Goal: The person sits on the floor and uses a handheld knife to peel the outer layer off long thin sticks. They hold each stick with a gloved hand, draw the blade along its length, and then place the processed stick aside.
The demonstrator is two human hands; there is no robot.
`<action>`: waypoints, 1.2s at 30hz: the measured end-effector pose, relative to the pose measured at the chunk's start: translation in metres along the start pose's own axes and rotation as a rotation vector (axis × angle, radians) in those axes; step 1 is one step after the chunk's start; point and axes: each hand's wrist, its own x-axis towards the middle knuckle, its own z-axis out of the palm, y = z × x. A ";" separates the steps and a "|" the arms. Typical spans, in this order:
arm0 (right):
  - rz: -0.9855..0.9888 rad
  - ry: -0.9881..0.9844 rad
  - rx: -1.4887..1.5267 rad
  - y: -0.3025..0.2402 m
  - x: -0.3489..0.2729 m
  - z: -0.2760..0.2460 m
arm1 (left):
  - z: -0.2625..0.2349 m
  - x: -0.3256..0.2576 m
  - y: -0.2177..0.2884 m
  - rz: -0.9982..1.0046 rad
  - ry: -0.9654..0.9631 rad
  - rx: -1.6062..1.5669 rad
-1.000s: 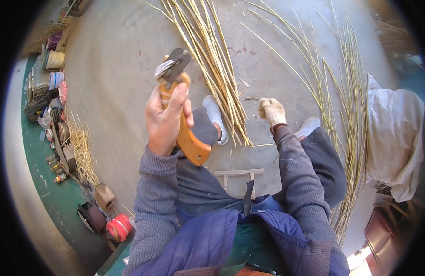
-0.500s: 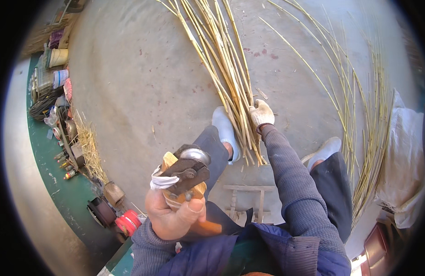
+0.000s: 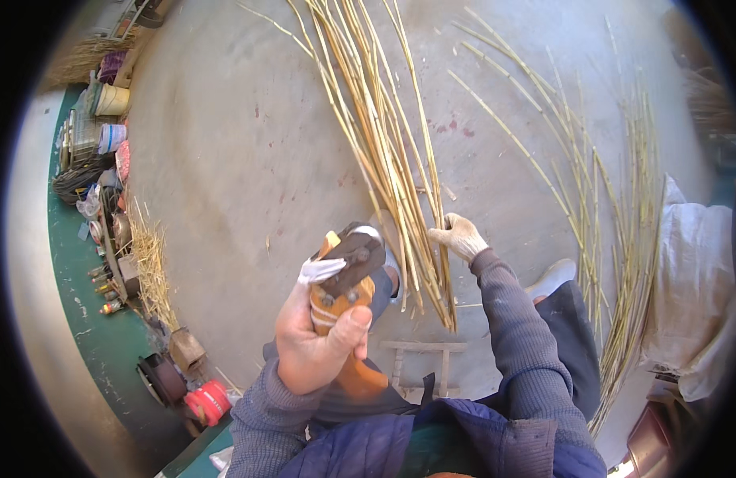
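Observation:
My bare left hand (image 3: pixel 316 342) is closed around a wooden-handled tool (image 3: pixel 352 275) with a dark metal head, a shiny round metal part and a white band tied around it. The tool is held up in front of my body. Further forward and to the right, my right hand (image 3: pixel 461 237), in a pale work glove, has its fingers closed on the right edge of a bundle of canes (image 3: pixel 384 151). It grips a cane near the bundle's lower end. The long tan canes lie away from me, between my feet, and partly cover my left shoe.
More canes (image 3: pixel 615 199) curve along the right, beside a white sack (image 3: pixel 690 279). A low wooden frame (image 3: pixel 424 347) lies near my legs. At left are straw (image 3: pixel 149 267), a red spool (image 3: pixel 209 401), a yellowish bucket (image 3: pixel 111 100) and assorted clutter along a green-painted strip (image 3: pixel 97 319).
The view has shifted, so the bundle sits lower in it. My left hand has lifted the tool slightly forward. My right fingers now point more to the left against the bundle's edge.

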 end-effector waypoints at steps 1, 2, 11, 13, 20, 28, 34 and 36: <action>-0.018 -0.002 0.019 -0.007 -0.017 -0.007 | 0.002 0.000 0.001 0.017 0.011 0.012; -0.009 0.000 0.020 -0.009 -0.026 -0.011 | 0.004 0.000 0.000 0.041 0.011 -0.017; 0.053 0.126 0.429 -0.040 -0.093 -0.027 | -0.007 0.008 -0.013 0.144 -0.059 0.005; 0.031 0.165 0.478 -0.045 -0.103 -0.034 | -0.008 0.014 -0.014 0.177 -0.051 0.004; -0.002 0.253 0.556 -0.042 -0.127 -0.044 | -0.015 0.026 -0.021 0.256 -0.055 -0.010; -0.006 0.387 0.436 0.011 -0.090 -0.019 | -0.021 0.017 -0.024 0.240 -0.022 -0.028; 0.010 0.484 -0.469 0.005 -0.075 0.012 | -0.018 0.006 -0.011 0.149 0.013 0.015; -0.019 0.423 -0.385 0.024 -0.048 0.028 | -0.014 0.004 -0.008 0.163 0.011 0.025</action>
